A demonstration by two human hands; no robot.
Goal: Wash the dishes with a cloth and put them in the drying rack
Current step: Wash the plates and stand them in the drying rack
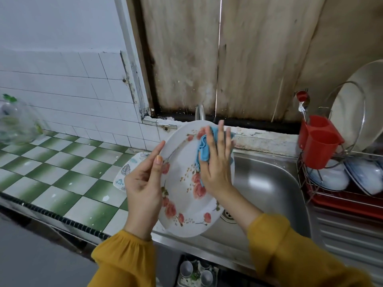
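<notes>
A large white plate with pink flowers is held tilted above the left part of the steel sink. My left hand grips its left rim, thumb on the front face. My right hand lies flat with straight fingers on the plate's upper right, pressing a blue cloth against it. The drying rack stands to the right of the sink, holding several white bowls and a big plate.
A red cutlery holder hangs on the rack's left side. A leaf-patterned tray lies on the green-and-white tiled counter behind my left hand. A clear plastic container sits far left. The tap rises behind the plate.
</notes>
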